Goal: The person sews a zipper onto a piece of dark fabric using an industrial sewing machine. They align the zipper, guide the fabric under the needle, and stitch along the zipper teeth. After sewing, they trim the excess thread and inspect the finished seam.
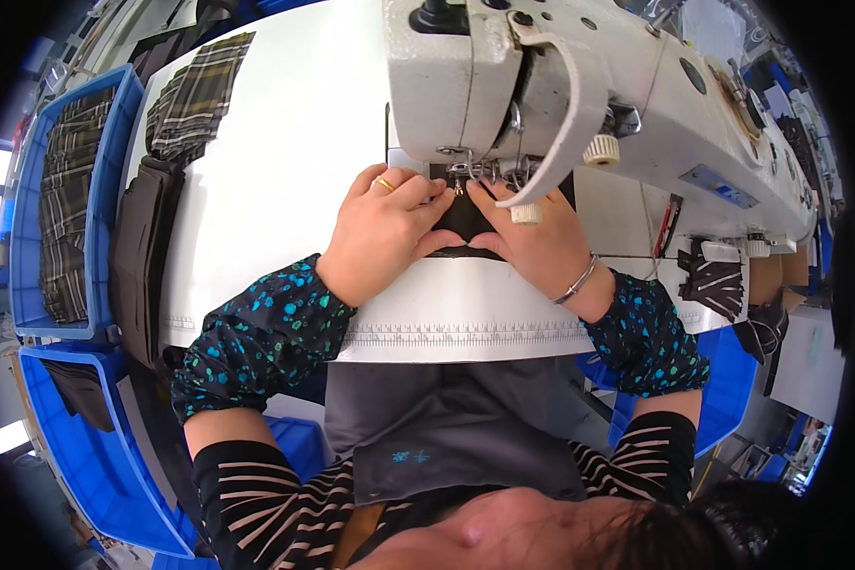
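A dark brown fabric piece (464,220) lies under the needle and presser foot (459,177) of a white sewing machine (432,81). My left hand (378,226) holds the fabric's left side, fingers bent and thumb reaching along the near edge. On the other side my right hand (546,245) grips the same piece, its index finger close to the presser foot and its thumb at the near edge. Both thumb tips almost meet there. The curved white guard of the machine hides part of the right fingers.
Plaid fabric pieces (199,95) and a stack of dark fabric (144,256) lie on the left of the white table (256,209). Blue bins (30,218) stand beyond the left edge. Red-handled snips (668,226) and dark striped scraps (712,282) lie at right. A printed ruler follows the front edge.
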Tool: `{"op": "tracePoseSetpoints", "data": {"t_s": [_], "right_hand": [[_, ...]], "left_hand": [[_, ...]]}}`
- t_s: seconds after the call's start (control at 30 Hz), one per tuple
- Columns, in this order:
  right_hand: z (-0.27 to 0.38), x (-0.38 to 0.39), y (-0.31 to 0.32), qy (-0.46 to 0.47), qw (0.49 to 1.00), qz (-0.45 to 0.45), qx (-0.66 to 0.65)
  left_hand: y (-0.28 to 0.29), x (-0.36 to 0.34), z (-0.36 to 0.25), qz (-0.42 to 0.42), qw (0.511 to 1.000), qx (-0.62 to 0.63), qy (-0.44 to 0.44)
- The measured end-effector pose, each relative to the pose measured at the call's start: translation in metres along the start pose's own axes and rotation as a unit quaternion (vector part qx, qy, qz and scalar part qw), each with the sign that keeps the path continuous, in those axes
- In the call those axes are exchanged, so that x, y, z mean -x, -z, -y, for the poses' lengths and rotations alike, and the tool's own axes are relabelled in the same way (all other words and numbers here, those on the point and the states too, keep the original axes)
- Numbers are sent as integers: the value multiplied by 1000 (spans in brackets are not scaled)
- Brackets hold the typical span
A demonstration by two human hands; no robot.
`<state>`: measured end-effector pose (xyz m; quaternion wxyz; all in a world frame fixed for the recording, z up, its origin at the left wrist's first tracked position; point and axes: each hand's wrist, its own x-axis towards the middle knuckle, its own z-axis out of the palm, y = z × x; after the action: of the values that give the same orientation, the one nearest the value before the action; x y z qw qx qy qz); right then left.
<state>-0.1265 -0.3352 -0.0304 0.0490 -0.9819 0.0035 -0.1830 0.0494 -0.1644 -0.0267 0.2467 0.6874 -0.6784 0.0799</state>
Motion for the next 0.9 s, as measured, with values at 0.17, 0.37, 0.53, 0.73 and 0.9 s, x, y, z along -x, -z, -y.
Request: {"op": "tracePoseSetpoints", "data": {"t_s": [0.17,0.37,0.53,0.73,0.9], "right_hand": [[0,0,2,0,1000,7,-2],[-3,-2,1,8,1000,0,12],[-3,-3,0,5,1000,-3,-2],[-19,-4,-1,-64,949,-25,-308],[-22,3,-4,-219,741,-84,-629]], "left_hand": [[4,0,-3,17,1000,-15,9],[3,-2,1,13,1000,-25,7],[3,-4,0,-14,1000,-18,2],[3,-3,1,2,999,-48,-4],[2,-2,-2,20,999,-50,2]]}}
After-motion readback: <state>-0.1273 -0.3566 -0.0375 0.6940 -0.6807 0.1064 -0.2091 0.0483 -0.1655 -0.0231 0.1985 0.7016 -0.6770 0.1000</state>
